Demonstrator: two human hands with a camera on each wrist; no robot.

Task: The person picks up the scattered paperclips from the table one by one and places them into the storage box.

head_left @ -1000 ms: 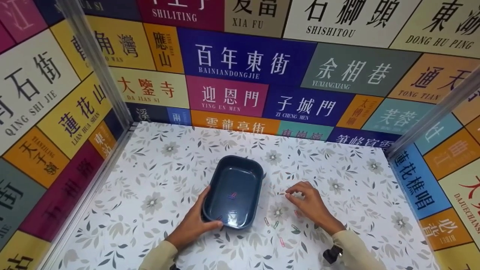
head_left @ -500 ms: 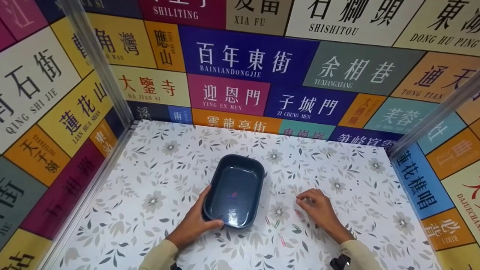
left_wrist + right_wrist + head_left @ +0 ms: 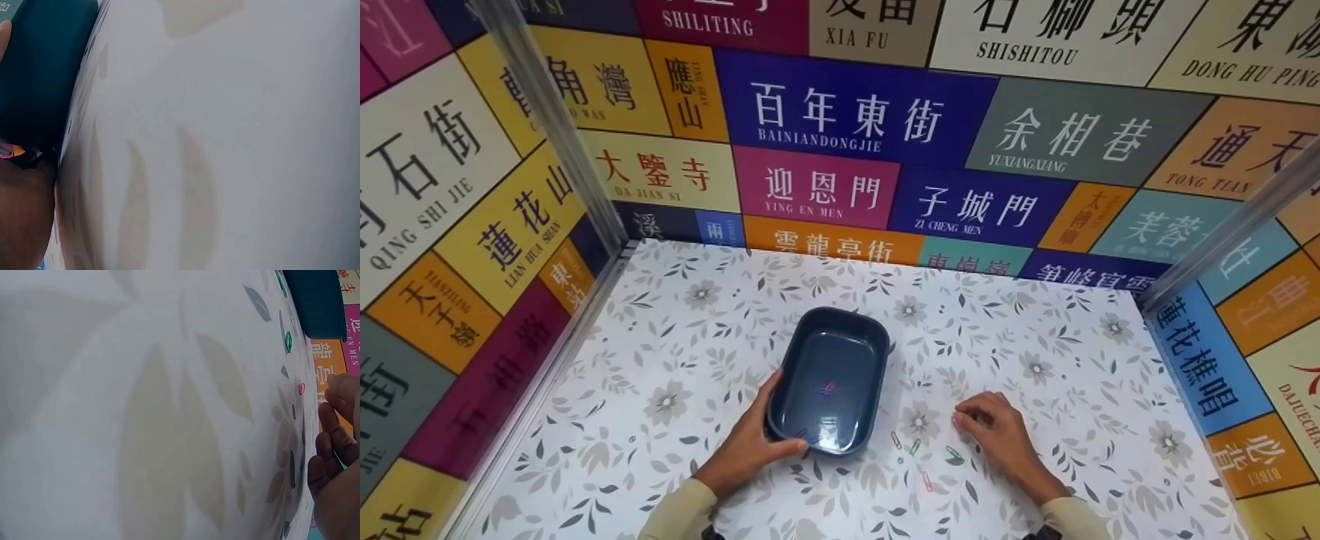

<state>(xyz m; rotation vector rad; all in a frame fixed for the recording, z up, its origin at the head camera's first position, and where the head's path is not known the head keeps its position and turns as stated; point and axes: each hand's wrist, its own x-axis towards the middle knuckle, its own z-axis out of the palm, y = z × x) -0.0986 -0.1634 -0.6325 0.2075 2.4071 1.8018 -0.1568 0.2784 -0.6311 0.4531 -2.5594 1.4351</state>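
Observation:
My left hand (image 3: 754, 442) grips the near left corner of a dark blue rectangular dish (image 3: 880, 360), thumb over its rim. Inside the dish lie pink and blue paper clips (image 3: 826, 388), and another small clip (image 3: 802, 433) shows near its front wall. My right hand (image 3: 997, 435) is low over the table right of the dish, fingers bent, thumb and index finger near each other. Right at its fingertips is a pink paper clip (image 3: 301, 388), seen on the table in the right wrist view, apart from the fingers.
Between dish and right hand lie a red paper clip (image 3: 895, 440), green paper clips (image 3: 915, 447) and, nearer the front, a pink paper clip (image 3: 926, 481). A floral cloth (image 3: 697, 352) covers the table. Panels with printed signs (image 3: 847, 112) enclose the back and sides.
My right hand has moved toward the front right, from beside the dish to the pink paper clip, its fingertips now partly covering it. The left hand and dish have stayed put.

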